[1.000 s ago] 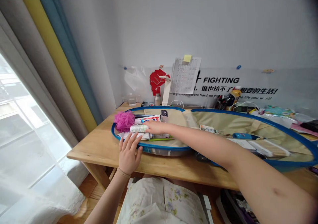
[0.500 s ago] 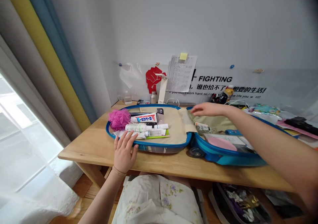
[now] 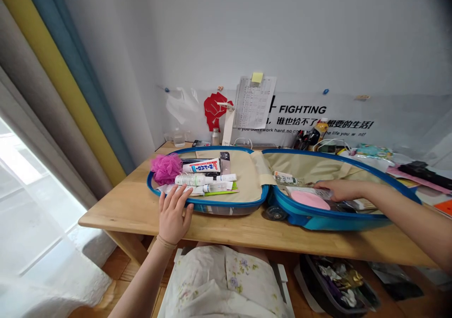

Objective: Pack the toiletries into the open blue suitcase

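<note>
An open blue suitcase (image 3: 209,205) lies on the wooden desk with its two halves spread. My left hand (image 3: 174,216) rests with fingers apart on the near rim of the left half. Around its fingertips are a white pump-type bottle (image 3: 192,180), a toothpaste tube (image 3: 201,166), a small white tube (image 3: 215,186) and a pink bath puff (image 3: 166,168). Inside the right half, my right hand (image 3: 341,190) reaches down with curled fingers; what they hold is hidden. Beside it lie a pink oval item (image 3: 310,200) and a clear labelled bottle (image 3: 285,178).
Behind the suitcase stand a white desk lamp (image 3: 229,126) and an orange-topped bottle (image 3: 320,131). Papers and a black item (image 3: 418,172) lie at the right. A bin of crumpled waste (image 3: 339,285) stands under the desk (image 3: 120,200). Curtains (image 3: 63,87) hang at the left.
My right hand has come down from above the suitcase into its right half, covering the blue item seen there before. My left hand has stayed on the rim.
</note>
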Demonstrator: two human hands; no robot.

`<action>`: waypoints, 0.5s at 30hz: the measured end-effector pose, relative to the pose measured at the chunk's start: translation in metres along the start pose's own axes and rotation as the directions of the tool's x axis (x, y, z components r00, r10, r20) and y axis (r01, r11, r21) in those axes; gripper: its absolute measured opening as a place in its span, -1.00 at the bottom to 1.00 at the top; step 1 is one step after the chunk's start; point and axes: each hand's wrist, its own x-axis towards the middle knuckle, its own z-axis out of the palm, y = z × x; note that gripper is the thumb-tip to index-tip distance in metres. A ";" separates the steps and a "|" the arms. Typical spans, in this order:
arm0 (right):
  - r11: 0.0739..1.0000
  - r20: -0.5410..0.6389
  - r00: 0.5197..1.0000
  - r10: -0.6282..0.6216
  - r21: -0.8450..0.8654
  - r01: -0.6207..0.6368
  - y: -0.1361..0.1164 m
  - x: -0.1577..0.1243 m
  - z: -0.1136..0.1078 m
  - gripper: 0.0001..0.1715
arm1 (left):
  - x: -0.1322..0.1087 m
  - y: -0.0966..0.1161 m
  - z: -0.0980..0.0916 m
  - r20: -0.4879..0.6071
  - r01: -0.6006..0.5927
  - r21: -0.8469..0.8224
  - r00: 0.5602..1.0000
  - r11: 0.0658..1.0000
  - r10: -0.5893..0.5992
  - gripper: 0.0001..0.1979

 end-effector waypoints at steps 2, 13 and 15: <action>1.000 0.017 1.000 -0.008 0.001 0.008 0.002 0.002 0.003 -0.16 | 0.000 0.000 0.000 -0.002 -0.009 0.007 1.000 1.000 0.009 -0.58; 0.999 -0.060 0.998 -0.011 -0.033 0.009 0.003 -0.008 -0.005 -0.16 | 0.001 0.002 -0.002 -0.003 -0.001 0.014 1.000 1.000 0.001 -0.61; 0.999 -0.085 0.996 -0.022 -0.047 0.018 0.001 -0.013 -0.017 -0.20 | 0.001 0.002 -0.002 -0.001 -0.002 0.022 1.000 1.000 0.002 -0.62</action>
